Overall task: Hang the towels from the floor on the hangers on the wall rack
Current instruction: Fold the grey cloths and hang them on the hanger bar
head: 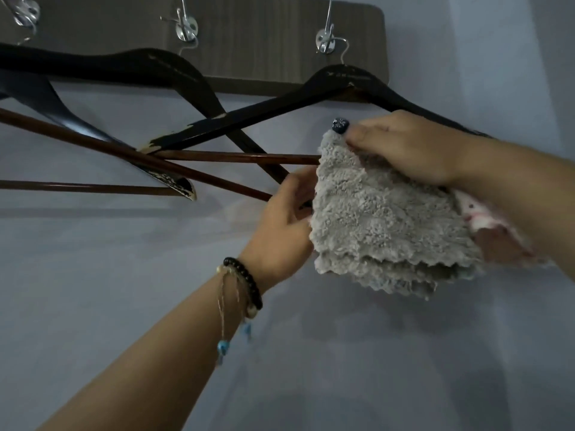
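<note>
- Right hand (401, 147): raised from the right edge of the view, forearm sloping up and leftward. Thumb and fingers pinch the top corner of a grey fluffy towel (382, 219); the thumbnail is dark-painted.
- Grey fluffy towel: held in the air against the wall (124, 275), folded so two scalloped edges lie stacked at the bottom. It covers the right end of the crossbar of the right hanger (342, 79).
- Pink cloth (479, 216): shows behind the towel under the right wrist; who or what holds it cannot be told.
- Left hand (286, 219): reaches up from lower left, wrist with bead bracelets (245, 281). Fingers curl at the towel's left edge; their tips are hidden, so the grasp cannot be confirmed.
- Wall rack (249, 42): brown board with metal hooks, dark hangers overlapping beneath it.
</note>
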{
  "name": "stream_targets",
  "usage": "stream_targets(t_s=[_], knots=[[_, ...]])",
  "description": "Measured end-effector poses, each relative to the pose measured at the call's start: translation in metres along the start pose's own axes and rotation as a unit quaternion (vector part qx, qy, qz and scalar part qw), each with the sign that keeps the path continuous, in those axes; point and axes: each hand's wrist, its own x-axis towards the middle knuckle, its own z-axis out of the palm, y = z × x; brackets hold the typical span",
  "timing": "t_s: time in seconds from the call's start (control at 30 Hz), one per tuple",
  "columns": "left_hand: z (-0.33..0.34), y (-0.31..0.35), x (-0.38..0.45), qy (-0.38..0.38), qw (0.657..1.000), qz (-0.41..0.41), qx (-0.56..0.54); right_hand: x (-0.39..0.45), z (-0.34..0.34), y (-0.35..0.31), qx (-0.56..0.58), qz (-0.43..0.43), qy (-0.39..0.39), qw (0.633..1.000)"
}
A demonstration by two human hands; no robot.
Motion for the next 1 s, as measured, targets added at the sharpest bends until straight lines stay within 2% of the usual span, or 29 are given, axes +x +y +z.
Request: stream_targets(t_s=[0.07, 0.13, 0.23, 0.4, 0.53, 0.63, 0.8, 0.93, 1.0], knots=[[-0.002, 0.002, 0.006, -0.047, 0.98, -0.077, -0.178, -0.001, -0.002, -0.008, -0.005, 0.008, 0.002, 1.0], [-0.006, 0.005, 0.014, -0.049, 0.96, -0.127, -0.245, -0.001, -0.004, -0.012, -0.025, 0.023, -0.004, 0.999], [-0.013, 0.006, 0.021, -0.048, 0.953, -0.159, -0.254, -0.004, -0.002, -0.014, -0.034, 0.034, -0.008, 0.999], [-0.022, 0.008, 0.023, -0.01, 0.958, -0.15, -0.244, -0.006, 0.006, -0.018, -0.017, 0.013, 0.034, 0.999], [-0.031, 0.013, 0.018, 0.063, 0.953, -0.168, -0.243, -0.003, 0.019, -0.027, -0.005, -0.007, 0.01, 1.0], [-0.037, 0.012, 0.012, 0.105, 0.95, -0.16, -0.248, 0.002, 0.027, -0.033, -0.03, -0.02, -0.025, 0.999], [-0.041, 0.004, -0.001, 0.183, 0.929, -0.173, -0.269, 0.006, 0.035, -0.037, -0.11, -0.007, -0.031, 0.993], [-0.038, 0.0, -0.011, 0.178, 0.924, -0.191, -0.279, 0.003, 0.036, -0.034, -0.161, -0.001, -0.046, 0.986], [-0.044, 0.0, -0.011, 0.115, 0.929, -0.194, -0.293, 0.003, 0.033, -0.032, -0.153, 0.006, -0.038, 0.987]])
